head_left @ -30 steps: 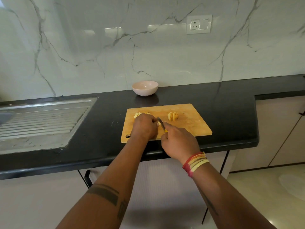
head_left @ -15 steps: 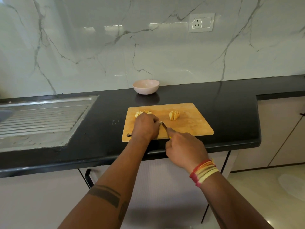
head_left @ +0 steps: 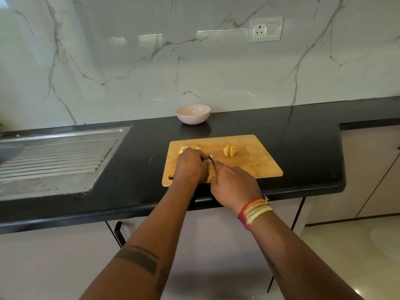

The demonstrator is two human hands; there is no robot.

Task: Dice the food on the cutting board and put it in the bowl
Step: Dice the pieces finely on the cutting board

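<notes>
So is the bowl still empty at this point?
Empty, as far as it shows: the bowl sits upright behind the cutting board, its visible inside bare; all the food is on the board.

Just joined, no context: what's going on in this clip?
A person is dicing pale yellow food on a wooden cutting board on a black counter. The right hand grips a knife; the left hand steadies the piece being cut. Diced bits lie behind the left hand, a sliced chunk sits mid-board. The pink bowl by the wall looks empty.

One bowl, one cutting board, one knife, two hands
</notes>
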